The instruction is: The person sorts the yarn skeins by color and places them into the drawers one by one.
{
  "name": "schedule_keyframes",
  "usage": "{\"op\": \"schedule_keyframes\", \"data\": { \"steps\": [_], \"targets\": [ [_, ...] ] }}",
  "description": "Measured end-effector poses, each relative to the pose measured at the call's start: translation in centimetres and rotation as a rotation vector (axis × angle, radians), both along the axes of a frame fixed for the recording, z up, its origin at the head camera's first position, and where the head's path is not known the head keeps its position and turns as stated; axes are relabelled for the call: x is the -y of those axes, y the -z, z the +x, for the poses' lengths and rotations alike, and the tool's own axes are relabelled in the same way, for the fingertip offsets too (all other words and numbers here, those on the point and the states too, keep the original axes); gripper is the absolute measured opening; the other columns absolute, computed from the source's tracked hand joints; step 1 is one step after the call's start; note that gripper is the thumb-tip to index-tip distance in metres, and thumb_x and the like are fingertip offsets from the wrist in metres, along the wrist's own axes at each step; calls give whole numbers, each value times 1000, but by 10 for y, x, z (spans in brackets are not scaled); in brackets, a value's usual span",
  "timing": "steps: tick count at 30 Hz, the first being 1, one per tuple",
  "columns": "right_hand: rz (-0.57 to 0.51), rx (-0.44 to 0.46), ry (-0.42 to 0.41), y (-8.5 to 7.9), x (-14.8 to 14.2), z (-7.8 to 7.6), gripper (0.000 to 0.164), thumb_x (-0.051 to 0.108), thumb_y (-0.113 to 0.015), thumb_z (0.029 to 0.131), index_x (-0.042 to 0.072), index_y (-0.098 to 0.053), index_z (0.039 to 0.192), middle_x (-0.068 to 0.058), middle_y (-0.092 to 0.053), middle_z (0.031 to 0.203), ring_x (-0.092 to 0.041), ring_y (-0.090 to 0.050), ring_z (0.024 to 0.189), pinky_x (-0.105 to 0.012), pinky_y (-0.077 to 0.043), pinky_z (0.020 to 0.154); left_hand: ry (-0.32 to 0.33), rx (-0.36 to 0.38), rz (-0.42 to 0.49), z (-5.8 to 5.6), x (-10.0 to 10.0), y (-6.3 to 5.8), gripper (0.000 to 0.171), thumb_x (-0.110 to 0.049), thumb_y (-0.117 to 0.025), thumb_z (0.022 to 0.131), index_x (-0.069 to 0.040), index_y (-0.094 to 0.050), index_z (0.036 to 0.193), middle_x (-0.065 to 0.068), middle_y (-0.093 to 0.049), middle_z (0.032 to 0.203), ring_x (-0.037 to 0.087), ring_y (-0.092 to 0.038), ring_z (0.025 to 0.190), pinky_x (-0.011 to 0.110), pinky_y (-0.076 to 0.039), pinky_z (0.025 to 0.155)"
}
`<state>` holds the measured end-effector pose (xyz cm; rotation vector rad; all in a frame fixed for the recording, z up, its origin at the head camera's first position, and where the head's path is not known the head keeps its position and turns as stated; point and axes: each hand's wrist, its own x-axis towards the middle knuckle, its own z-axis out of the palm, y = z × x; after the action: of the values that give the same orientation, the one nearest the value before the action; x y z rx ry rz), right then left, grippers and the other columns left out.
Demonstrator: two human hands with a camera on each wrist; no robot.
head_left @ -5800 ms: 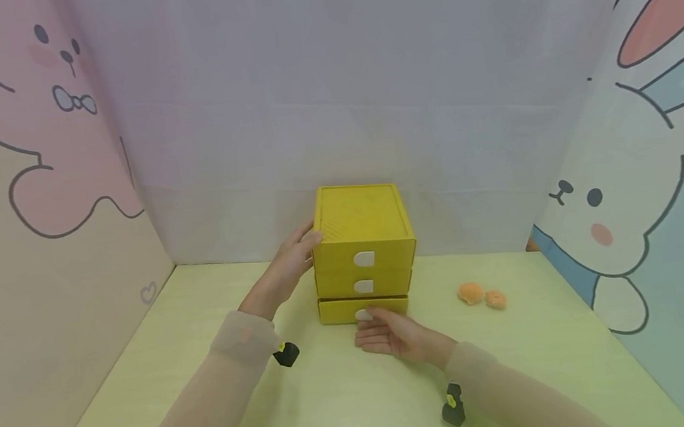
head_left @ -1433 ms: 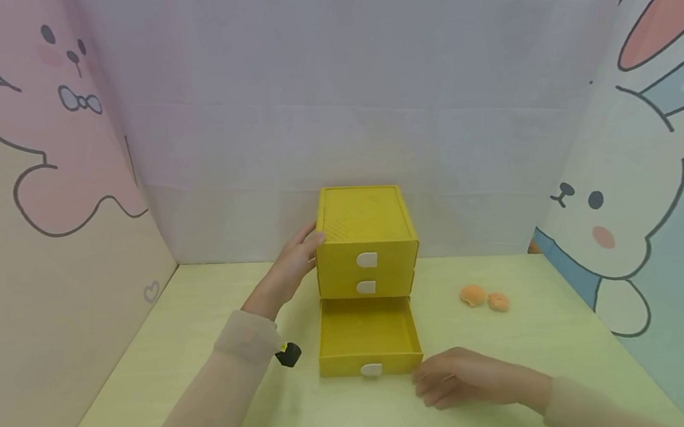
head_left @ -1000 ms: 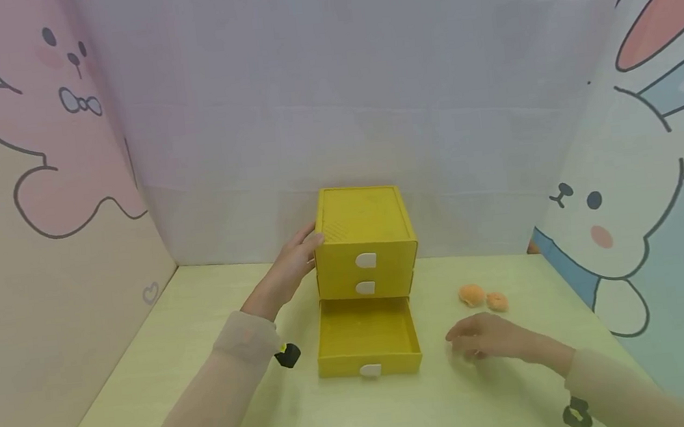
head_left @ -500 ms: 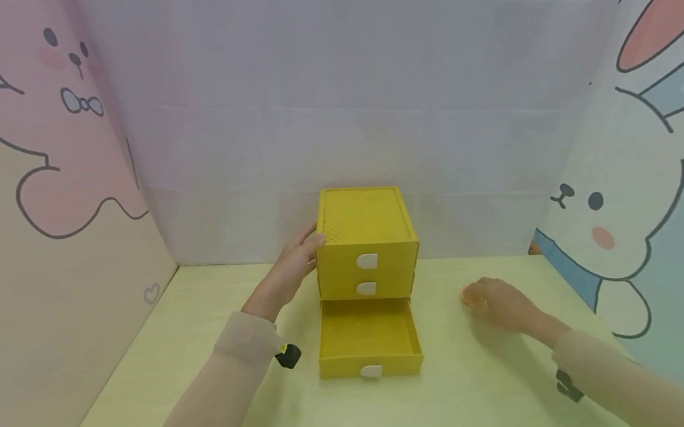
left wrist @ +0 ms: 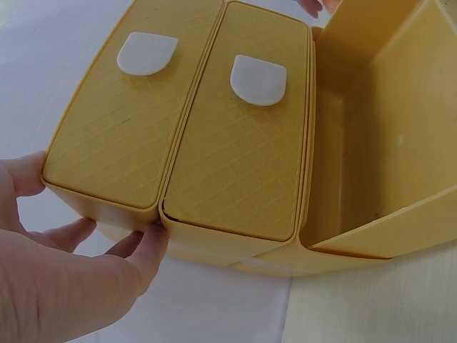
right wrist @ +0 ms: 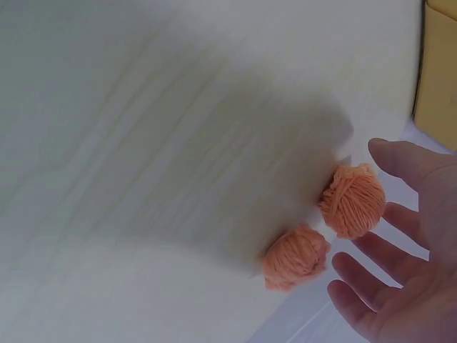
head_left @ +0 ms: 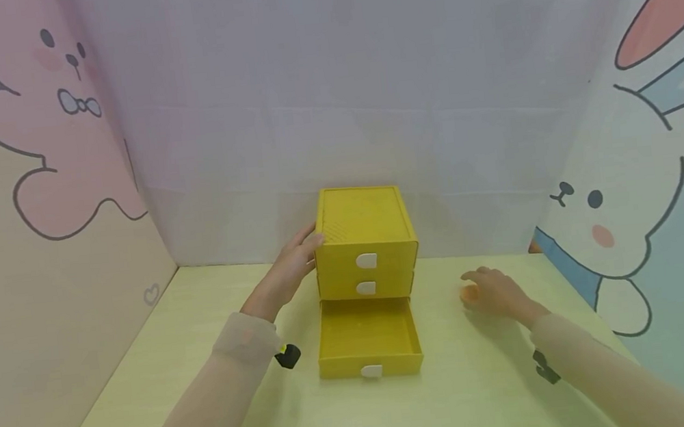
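A yellow drawer cabinet (head_left: 364, 218) stands against the back wall, its bottom drawer (head_left: 368, 331) pulled out and bare inside. My left hand (head_left: 286, 270) rests against the cabinet's left side; in the left wrist view its fingertips (left wrist: 146, 250) press on the side wall. My right hand (head_left: 498, 295) is low over the table to the right, fingers spread apart and holding nothing. Two small orange yarn balls lie there: one ball (right wrist: 352, 201) sits between thumb and fingers, the other ball (right wrist: 296, 257) close by the fingertips. In the head view the hand hides most of them.
The two upper drawers (left wrist: 118, 118) are closed, with white tab handles (left wrist: 258, 80). Pale yellow table (head_left: 423, 412) surrounds the cabinet. A white back wall (head_left: 356, 102) and side walls printed with cartoon animals enclose the table.
The right hand pulled the bottom drawer out, let go of its tab, then moved right and back to the orange yarn balls. My left hand has stayed on the cabinet's side.
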<state>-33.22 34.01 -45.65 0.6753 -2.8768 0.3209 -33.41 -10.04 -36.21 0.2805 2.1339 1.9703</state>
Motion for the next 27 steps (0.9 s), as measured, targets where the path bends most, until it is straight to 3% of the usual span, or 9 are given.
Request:
{"op": "schedule_keyframes", "data": {
  "steps": [7, 15, 22, 27],
  "targets": [
    [50, 71, 27, -2, 0, -2, 46, 10, -87, 83, -9, -69, 121, -27, -71, 106, -49, -68, 96, -63, -58, 86, 6, -6, 9, 0, -1, 0, 66, -42, -47, 114, -26, -19, 172, 1, -21, 176, 33, -30, 159, 52, -25, 131],
    [30, 7, -11, 4, 1, -5, 22, 8, -79, 86, -6, -74, 103, -18, -76, 90, -42, -73, 81, -56, -62, 77, 8, -7, 11, -1, 0, 0, 66, -41, -47, 114, -27, -19, 172, 1, -21, 176, 33, -30, 159, 53, -24, 132],
    [14, 70, -16, 2, 4, -3, 27, 8, -82, 86, -7, -75, 107, -20, -77, 99, -45, -73, 92, -59, -60, 88, -1, -6, 2, -1, 0, 0, 66, -42, -47, 113, -28, -20, 172, 0, -22, 176, 32, -31, 159, 52, -25, 131],
    [-7, 46, -62, -2, 8, 2, 23, 5, -82, 87, -6, -75, 106, -20, -78, 101, -44, -73, 94, -58, -60, 89, -2, -6, 4, -2, 0, 0, 66, -42, -48, 113, -26, -20, 172, 1, -21, 176, 32, -31, 159, 52, -25, 131]
  ]
}}
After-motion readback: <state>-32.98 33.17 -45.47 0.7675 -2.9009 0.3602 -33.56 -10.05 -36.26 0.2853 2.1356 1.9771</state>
